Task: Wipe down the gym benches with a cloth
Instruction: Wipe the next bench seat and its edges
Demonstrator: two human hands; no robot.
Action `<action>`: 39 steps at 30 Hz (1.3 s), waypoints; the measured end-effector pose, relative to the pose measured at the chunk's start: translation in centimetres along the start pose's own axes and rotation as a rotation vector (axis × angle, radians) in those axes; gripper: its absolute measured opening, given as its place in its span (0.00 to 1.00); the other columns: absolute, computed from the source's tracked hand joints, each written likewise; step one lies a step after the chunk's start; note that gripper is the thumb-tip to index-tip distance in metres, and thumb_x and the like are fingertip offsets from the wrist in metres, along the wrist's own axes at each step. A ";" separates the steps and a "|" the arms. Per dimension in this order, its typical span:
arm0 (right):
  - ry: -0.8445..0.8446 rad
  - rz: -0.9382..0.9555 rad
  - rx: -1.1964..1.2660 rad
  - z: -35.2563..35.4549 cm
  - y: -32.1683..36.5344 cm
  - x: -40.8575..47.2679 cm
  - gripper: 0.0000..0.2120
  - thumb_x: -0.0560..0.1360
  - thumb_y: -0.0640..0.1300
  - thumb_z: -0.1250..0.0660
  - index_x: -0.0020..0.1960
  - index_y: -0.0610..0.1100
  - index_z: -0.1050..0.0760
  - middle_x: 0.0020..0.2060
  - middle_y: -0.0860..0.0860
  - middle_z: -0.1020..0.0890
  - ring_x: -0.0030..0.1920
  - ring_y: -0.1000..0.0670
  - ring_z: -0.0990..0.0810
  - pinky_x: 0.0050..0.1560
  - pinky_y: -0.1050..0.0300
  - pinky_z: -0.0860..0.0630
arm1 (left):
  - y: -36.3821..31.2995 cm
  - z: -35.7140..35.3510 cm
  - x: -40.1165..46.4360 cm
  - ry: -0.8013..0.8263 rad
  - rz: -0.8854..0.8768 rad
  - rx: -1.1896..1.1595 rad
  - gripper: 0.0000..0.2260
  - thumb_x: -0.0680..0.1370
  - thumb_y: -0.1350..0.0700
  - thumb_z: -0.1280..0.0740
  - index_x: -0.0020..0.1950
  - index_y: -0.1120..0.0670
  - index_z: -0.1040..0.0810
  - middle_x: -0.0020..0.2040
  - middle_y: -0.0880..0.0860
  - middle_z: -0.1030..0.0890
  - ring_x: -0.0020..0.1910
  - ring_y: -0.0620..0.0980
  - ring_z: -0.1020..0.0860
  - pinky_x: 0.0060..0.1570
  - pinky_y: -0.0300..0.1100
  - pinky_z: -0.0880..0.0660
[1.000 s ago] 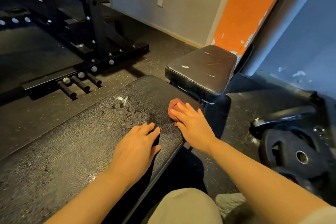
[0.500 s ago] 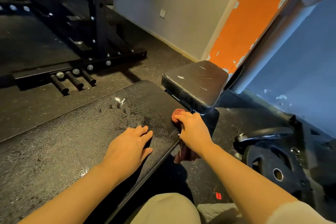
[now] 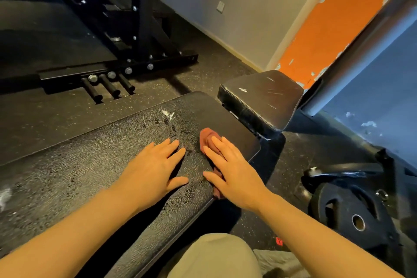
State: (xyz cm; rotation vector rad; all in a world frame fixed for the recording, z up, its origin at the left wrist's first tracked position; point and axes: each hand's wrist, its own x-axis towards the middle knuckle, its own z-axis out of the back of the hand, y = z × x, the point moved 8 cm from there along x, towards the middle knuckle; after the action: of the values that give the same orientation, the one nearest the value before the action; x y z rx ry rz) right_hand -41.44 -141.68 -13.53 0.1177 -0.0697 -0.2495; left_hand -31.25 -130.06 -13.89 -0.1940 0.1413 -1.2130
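Note:
A long black bench pad [image 3: 94, 171] with a pebbled, wet-looking surface runs from lower left to centre. My right hand [image 3: 234, 171] lies flat with straight fingers on a reddish-brown cloth [image 3: 206, 137], pressing it against the pad near its right edge; most of the cloth is hidden under the hand. My left hand [image 3: 153, 169] rests flat on the pad just left of it, fingers spread. A smaller black seat pad [image 3: 261, 97] with white scuffs sits beyond the long pad.
A black rack frame [image 3: 140, 36] with three short pegs [image 3: 108, 88] stands on the rubber floor at upper left. Black weight plates [image 3: 354, 216] lie on the floor at right. An orange and grey wall rises behind. My knee [image 3: 214, 257] is at the bottom.
My right hand has come back from the pad's right edge onto its top, flattening over the cloth and sliding it left toward my left hand, which stayed put.

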 end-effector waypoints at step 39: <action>0.056 0.127 0.095 -0.8 6.0 14.5 0.20 0.82 0.49 0.49 0.73 0.50 0.33 0.75 0.53 0.38 0.76 0.49 0.43 0.75 0.52 0.45 | 8.2 2.4 1.0 -0.087 0.097 -0.009 0.29 0.78 0.42 0.37 0.76 0.50 0.38 0.77 0.47 0.40 0.75 0.47 0.38 0.69 0.44 0.35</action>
State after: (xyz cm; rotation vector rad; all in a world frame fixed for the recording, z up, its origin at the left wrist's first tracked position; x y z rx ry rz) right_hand -25.92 -139.40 -12.83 0.2140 -0.0333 -0.1162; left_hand -22.89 -128.04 -13.38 -0.2447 0.0796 -1.1059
